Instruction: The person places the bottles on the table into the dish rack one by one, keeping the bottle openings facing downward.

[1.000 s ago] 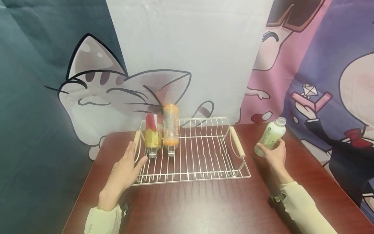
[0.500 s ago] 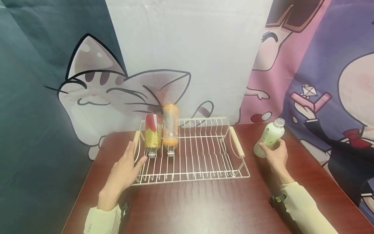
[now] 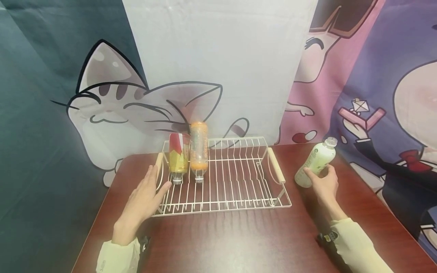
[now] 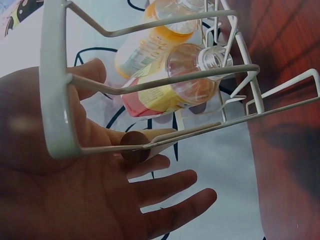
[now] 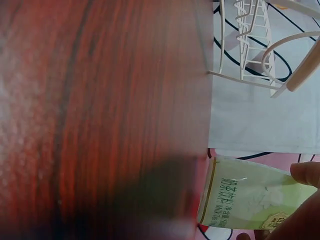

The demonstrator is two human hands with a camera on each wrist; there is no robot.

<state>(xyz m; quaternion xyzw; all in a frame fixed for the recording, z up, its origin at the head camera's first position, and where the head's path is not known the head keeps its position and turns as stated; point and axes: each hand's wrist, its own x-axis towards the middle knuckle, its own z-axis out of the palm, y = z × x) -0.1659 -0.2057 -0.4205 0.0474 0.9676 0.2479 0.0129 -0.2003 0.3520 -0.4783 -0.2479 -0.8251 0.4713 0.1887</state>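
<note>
My right hand (image 3: 325, 186) grips a pale green milk tea bottle (image 3: 314, 162) to the right of a white wire dish rack (image 3: 225, 206). The bottle leans to the right, its clear neck up; green print shows on its label in the right wrist view. Two bottles stand neck down in the rack's left part: a red and yellow one (image 3: 178, 155) and an orange one (image 3: 199, 148). My left hand (image 3: 140, 201), fingers straight, lies along the rack's left end, by its wooden handle (image 4: 145, 142).
The rack's right wooden handle (image 3: 276, 165) faces the green bottle. Wire dividers fill the rack's middle and right. Behind the dark red table (image 3: 222, 242) hangs a cloth backdrop (image 3: 218, 57) with cartoon drawings.
The green bottle, in my right hand, has shifted slightly, its neck now a little farther right and its base slightly nearer me. My left hand and the rack stay in place.
</note>
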